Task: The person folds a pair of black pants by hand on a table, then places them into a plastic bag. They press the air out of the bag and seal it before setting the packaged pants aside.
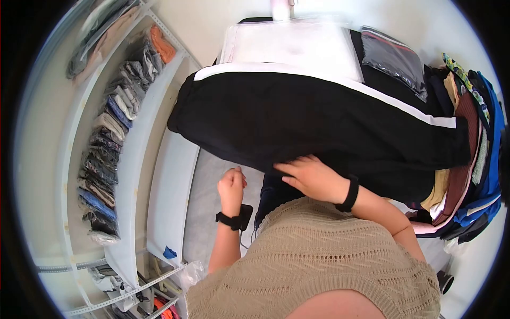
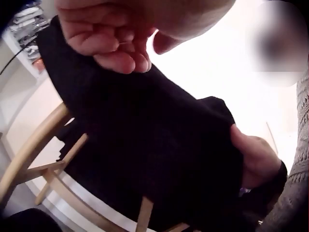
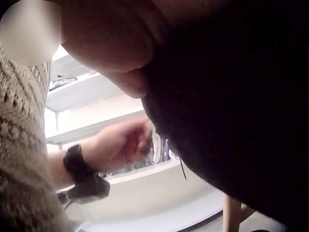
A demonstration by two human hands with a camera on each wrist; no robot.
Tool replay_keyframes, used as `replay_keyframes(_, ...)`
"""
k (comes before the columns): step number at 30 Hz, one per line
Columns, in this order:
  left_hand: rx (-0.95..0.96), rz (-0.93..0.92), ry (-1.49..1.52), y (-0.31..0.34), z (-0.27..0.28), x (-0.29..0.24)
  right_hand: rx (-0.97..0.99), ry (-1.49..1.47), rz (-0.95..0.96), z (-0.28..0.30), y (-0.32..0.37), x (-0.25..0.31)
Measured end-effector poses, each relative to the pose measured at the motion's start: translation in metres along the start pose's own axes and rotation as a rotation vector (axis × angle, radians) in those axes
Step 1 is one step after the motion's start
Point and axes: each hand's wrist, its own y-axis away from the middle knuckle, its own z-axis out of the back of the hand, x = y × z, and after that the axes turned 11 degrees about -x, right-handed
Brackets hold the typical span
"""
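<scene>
Black trousers [image 1: 319, 122] with a white side stripe lie folded lengthwise across a surface in front of me, their waist end to the left. My right hand [image 1: 313, 176] rests on the near edge of the trousers, fingers stretched out and a black band at the wrist. Just off that edge, my left hand [image 1: 231, 187] hangs with fingers loosely curled and nothing in them. In the left wrist view, the left hand [image 2: 108, 36] appears above the dark cloth [image 2: 145, 125], which drapes down, while the right thumb [image 2: 237, 137] touches its edge.
Clear plastic bags [image 1: 289, 48] lie behind the trousers, beside a bagged dark garment [image 1: 393, 58]. Piled clothes [image 1: 467, 143] hang at the right. Shelves [image 1: 141, 122] on the left hold several bagged garments. Wooden chair parts [image 2: 82, 198] show under the cloth.
</scene>
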Motion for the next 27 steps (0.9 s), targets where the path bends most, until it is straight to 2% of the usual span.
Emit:
replay_keyframes(1, -0.088, -0.097, 0.062, 0.003, 0.003, -0.007, 0.019, 0.046, 0.005, -0.005, 0.003, -0.001)
replay_keyframes(2, -0.076, -0.094, 0.062, 0.007, 0.0, -0.025, 0.019, 0.047, -0.008, -0.005, 0.005, 0.0)
replay_keyframes(4, -0.149, -0.679, -0.002, 0.018, -0.012, -0.07, 0.028, 0.098, 0.016, -0.005, 0.008, 0.005)
replay_keyframes(5, -0.067, -0.839, -0.199, 0.019, -0.014, -0.077, 0.026, 0.116, -0.016, -0.004, 0.01, 0.004)
replay_keyframes(7, 0.025, -0.919, -0.308, 0.021, -0.033, -0.095, -0.014, -0.003, 0.042, 0.0, 0.018, -0.001)
replay_keyframes(9, 0.092, -0.933, -0.311, 0.02, -0.047, -0.098, -0.052, 0.01, 0.009, 0.01, 0.037, -0.007)
replay_keyframes(11, 0.14, -0.988, -0.463, 0.019, -0.055, -0.105, -0.013, 0.123, -0.014, 0.03, 0.055, -0.009)
replay_keyframes(12, 0.095, -0.994, -0.498, 0.02, -0.059, -0.106, -0.025, 0.155, -0.049, 0.039, 0.066, -0.011)
replay_keyframes(13, 0.105, -0.997, -0.489, 0.018, -0.06, -0.104, -0.133, 0.172, -0.056, 0.051, 0.075, -0.013)
replay_keyframes(15, 0.126, -0.992, -0.541, 0.013, -0.06, -0.099, -0.239, -0.006, -0.248, 0.076, 0.093, -0.028)
replay_keyframes(17, 0.08, -0.955, -0.456, 0.018, -0.062, -0.101, -0.425, 0.13, -0.36, 0.095, 0.107, -0.039)
replay_keyframes(20, 0.107, -1.027, -0.369, 0.016, -0.057, -0.094, -0.538, 0.381, -0.434, 0.106, 0.119, -0.055)
replay_keyframes(25, -0.048, -0.835, -0.088, 0.013, -0.058, -0.099, -0.415, 0.294, -0.482, 0.113, 0.122, -0.061)
replay_keyframes(27, -0.046, -0.85, -0.108, 0.012, -0.056, -0.1, -0.359, 0.276, -0.483, 0.116, 0.123, -0.065)
